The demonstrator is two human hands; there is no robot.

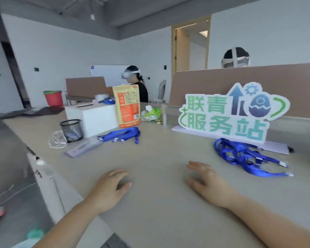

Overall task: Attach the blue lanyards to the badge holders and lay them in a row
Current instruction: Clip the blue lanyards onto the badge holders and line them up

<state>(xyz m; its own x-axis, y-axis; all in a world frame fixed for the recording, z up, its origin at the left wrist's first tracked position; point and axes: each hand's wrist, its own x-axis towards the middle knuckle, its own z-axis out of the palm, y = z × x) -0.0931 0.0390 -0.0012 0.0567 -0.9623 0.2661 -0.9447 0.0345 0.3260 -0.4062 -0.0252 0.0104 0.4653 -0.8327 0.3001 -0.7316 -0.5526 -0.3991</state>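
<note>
Hands empty; lanyards just beyond R hand.

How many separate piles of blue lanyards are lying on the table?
2. One bundle lies in front of the orange bag; one tangled pile lies before the green sign. Others may be hidden.

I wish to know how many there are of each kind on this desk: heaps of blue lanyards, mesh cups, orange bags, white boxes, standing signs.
Heaps of blue lanyards: 2
Black mesh cup: 1
Orange bag: 1
White box: 1
Standing sign: 1
Total: 6
</note>
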